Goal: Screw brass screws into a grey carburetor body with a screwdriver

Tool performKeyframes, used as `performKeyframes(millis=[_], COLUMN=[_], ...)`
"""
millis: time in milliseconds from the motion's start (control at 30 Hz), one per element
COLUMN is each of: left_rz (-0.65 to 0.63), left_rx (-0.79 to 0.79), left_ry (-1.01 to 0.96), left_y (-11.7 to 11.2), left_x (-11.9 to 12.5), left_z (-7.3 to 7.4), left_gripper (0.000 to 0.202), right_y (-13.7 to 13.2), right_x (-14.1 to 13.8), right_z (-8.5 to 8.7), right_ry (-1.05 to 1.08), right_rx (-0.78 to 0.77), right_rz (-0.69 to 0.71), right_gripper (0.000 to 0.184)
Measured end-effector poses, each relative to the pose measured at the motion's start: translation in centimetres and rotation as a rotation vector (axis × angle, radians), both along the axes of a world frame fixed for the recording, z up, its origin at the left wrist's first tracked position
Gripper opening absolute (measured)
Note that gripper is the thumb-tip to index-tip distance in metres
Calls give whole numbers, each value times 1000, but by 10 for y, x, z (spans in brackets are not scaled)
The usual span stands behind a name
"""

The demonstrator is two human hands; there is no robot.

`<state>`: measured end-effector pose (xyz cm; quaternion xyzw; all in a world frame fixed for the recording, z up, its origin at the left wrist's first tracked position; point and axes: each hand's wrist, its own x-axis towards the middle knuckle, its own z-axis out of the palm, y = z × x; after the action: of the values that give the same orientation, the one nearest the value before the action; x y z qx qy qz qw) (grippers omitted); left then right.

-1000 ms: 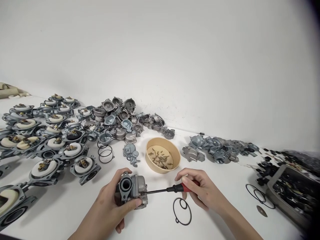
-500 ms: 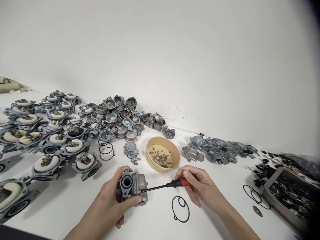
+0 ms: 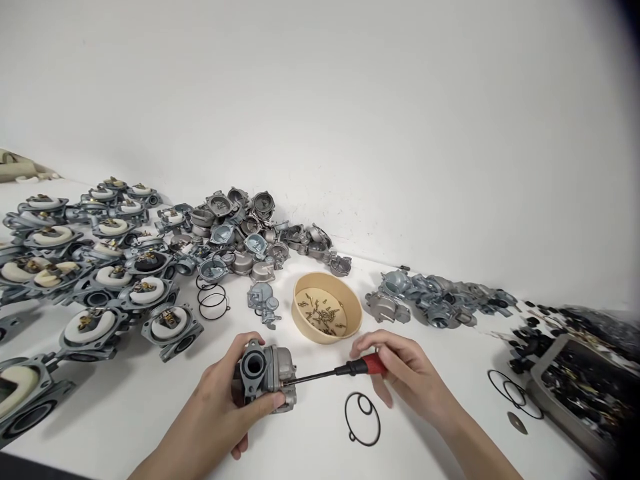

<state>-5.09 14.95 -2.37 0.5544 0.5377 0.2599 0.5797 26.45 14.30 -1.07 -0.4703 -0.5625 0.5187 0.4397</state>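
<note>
My left hand [image 3: 225, 393] is closed around a grey metal carburetor [image 3: 273, 373], its round bore facing me and its bowl turned to the right. In my right hand [image 3: 400, 367] is a screwdriver [image 3: 350, 369] with a red and black handle. Its dark shaft points left, and the tip meets the carburetor near the bowl's edge, by my left thumb. Whether the tip sits in a screw head is too small to tell. Below the screwdriver, black rubber rings [image 3: 363, 419] lie on the white table [image 3: 310, 447].
A round tan tub [image 3: 327, 333] holds many small screws. Open carburetor bodies [image 3: 95, 327] with white floats spread over the left. Metal bowls [image 3: 243, 227] are heaped behind. More grey castings [image 3: 435, 297] lie at right, near a metal tray [image 3: 545, 380] of small dark parts.
My right hand's fingers have shifted and loosened around the screwdriver handle, which moved slightly right. My left hand and the carburetor stay in place.
</note>
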Motion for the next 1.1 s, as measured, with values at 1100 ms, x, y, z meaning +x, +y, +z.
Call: performKeyframes(millis=[1100], left_rz=[-84], left_rx=[535], left_ry=[120], left_y=[-3], left_x=[-7], left_z=[-15], left_gripper=[29], right_y=[2], right_x=[-7], right_z=[-4], right_ry=[9], right_rx=[-123], right_rz=[-20], right_gripper=[34])
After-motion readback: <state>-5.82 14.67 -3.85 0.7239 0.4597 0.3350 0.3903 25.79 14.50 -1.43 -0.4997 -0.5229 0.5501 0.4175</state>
